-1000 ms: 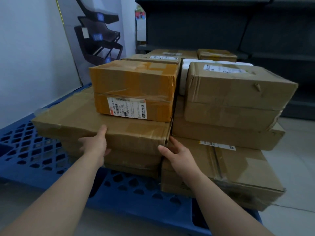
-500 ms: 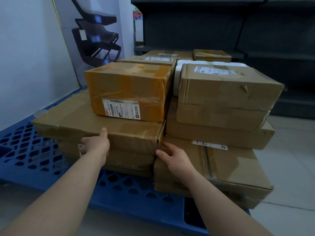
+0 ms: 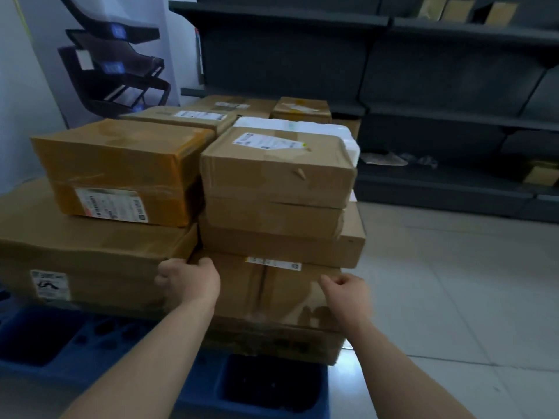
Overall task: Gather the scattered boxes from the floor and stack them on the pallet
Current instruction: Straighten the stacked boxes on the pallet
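Head view: boxes sat stacked on the blue pallet (image 3: 75, 358), in two front stacks touching each other. The left hand (image 3: 189, 282) gripped the bottom box (image 3: 266, 297) of the right stack at its upper left corner, fingers curled into the gap between stacks. The right hand (image 3: 348, 293) held the same box at its upper right edge, fingers curled, thumb on top. Three boxes lay on it. In the left stack an orange-taped box (image 3: 121, 170) sat on a wide flat box (image 3: 90, 246). A white foam box (image 3: 290, 125) was behind. Dark shelves (image 3: 423, 71) stood at the back, tiled floor (image 3: 453, 297) to the right.
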Available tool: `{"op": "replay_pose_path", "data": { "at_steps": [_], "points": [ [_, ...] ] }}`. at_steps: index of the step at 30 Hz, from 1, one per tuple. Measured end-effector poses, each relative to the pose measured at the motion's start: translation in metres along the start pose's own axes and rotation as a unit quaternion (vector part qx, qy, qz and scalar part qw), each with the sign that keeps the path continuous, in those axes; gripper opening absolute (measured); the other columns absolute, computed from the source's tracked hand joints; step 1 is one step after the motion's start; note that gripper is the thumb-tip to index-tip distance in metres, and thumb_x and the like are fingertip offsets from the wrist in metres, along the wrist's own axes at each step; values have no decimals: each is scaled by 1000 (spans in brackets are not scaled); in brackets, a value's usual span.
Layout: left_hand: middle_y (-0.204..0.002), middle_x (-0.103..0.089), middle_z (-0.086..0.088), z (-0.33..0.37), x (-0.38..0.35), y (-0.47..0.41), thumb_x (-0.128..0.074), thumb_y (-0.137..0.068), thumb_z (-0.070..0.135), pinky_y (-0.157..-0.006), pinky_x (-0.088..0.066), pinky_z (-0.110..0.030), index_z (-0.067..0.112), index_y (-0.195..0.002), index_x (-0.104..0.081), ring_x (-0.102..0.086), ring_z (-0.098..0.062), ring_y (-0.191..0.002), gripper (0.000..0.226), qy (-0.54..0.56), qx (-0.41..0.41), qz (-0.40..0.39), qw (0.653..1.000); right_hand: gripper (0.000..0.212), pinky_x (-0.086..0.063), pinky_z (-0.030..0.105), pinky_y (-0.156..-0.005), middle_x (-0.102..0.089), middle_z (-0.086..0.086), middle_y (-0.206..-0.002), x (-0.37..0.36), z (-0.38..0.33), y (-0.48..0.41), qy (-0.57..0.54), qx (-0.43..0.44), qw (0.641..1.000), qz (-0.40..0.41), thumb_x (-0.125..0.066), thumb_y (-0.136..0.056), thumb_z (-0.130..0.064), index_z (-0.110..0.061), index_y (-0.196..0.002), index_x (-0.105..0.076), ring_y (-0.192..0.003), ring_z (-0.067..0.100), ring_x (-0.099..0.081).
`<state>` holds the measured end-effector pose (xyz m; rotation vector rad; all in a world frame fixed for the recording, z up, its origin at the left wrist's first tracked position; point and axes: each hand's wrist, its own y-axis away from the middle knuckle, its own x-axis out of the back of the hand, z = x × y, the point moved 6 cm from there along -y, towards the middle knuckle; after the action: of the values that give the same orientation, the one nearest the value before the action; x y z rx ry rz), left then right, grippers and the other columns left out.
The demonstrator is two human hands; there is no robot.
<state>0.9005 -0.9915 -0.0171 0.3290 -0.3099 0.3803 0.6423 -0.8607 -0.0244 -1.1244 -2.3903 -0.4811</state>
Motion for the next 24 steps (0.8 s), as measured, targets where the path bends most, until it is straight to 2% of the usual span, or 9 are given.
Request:
{"op": "replay_pose_path", "data": {
  "at_steps": [2,4,6,8,12,14,17,21,24],
  "points": [
    [-139,-36,-13,-1,-21,19,-61,-89,23,-93,-47,-48,16,-127,-39,-48,-36,-116,45,-25,14,-9,1000,23,-48,32,-62,-58,1,-61,28,16,-15,-35,-26,998,37,-63,-82,-32,-13,-70,-56,-60,20,-58],
    [-139,-38,-11,0,-43,37,-60,-90,22,-93,-46,-45,16,-131,-41,-47,-34,-120,46,-20,15,-35,999,21,-52,34,-73,-66,3,-86,39,28,-32,-64,-41,996,35,-62,-85,-32,-14,-96,-60,-76,20,-62],
    [-132,-47,-6,4,-64,54,-57,-93,23,-89,-44,-40,14,-134,-43,-49,-32,-119,44,-7,-8,-72,997,42,-50,37,-89,-60,2,-123,38,33,-51,-116,-28,993,9,-62,-89,-26,-19,-130,-52,-106,22,-60],
    [-131,-52,-5,10,-81,71,-55,-95,25,-90,-43,-38,14,-139,-40,-50,-31,-120,47,1,-24,-105,994,55,-47,38,-98,-51,1,-138,31,31,-66,-175,-2,984,-29,-59,-93,-19,-24,-144,-40,-119,20,-54],
    [-145,-44,-7,18,-105,91,-57,-94,31,-99,-41,-39,17,-149,-26,-45,-30,-129,65,10,-23,-126,992,50,-45,27,-95,-57,-3,-133,20,32,-81,-249,22,964,-91,-52,-96,-11,-25,-144,-44,-111,9,-53],
    [-145,-43,-9,21,-114,96,-58,-93,32,-99,-41,-40,17,-150,-23,-44,-31,-130,69,16,-17,-128,991,49,-45,34,-103,-57,-2,-134,17,35,-86,-265,21,959,-102,-50,-97,-11,-26,-143,-45,-117,12,-53],
    [-147,-40,-11,22,-127,99,-60,-91,35,-103,-39,-44,18,-151,-21,-41,-33,-132,73,7,-11,-126,992,48,-45,42,-106,-54,-3,-137,10,35,-93,-272,26,955,-118,-49,-98,-15,-27,-144,-43,-126,16,-50],
    [-147,-40,-10,24,-144,103,-60,-91,37,-107,-37,-47,20,-150,-25,-40,-34,-132,71,-8,-18,-115,993,51,-48,43,-102,-52,-2,-140,1,32,-91,-271,39,954,-124,-49,-96,-16,-28,-145,-40,-125,17,-52],
    [-143,-45,-11,27,-151,107,-60,-91,36,-106,-39,-46,17,-147,-30,-43,-34,-130,67,-25,-29,-98,994,52,-41,38,-109,-45,-4,-143,-5,32,-88,-276,36,954,-112,-48,-97,-11,-25,-146,-38,-131,15,-45]
  ]
}}
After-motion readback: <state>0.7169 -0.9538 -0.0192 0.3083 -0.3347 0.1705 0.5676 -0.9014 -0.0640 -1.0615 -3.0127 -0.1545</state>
